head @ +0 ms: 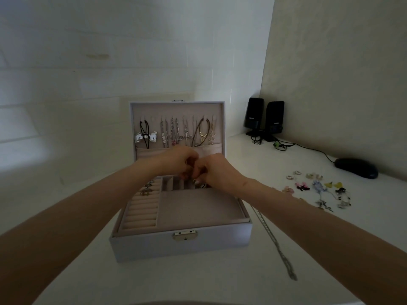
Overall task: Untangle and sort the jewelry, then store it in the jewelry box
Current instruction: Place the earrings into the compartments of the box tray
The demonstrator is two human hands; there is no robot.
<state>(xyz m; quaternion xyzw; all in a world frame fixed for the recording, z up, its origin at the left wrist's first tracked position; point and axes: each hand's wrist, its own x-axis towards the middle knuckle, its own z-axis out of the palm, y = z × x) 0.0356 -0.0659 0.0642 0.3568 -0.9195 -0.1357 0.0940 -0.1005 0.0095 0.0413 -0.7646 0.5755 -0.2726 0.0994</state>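
Observation:
An open grey jewelry box (154,247) stands on the white table, its lid upright with several necklaces (176,134) hung on hooks inside. My left hand (179,160) and my right hand (217,169) meet over the small compartments at the back of the box tray, fingers curled together around a small piece of jewelry that is mostly hidden. A few rings (147,188) sit in the ring rolls at the left of the tray. The large flat compartment (198,208) holds nothing.
Loose earrings and small pieces (319,190) lie spread on the table to the right. A long silver chain (275,241) lies right of the box. Two black speakers (264,117) stand in the corner, with a black mouse (355,168) and cables nearby.

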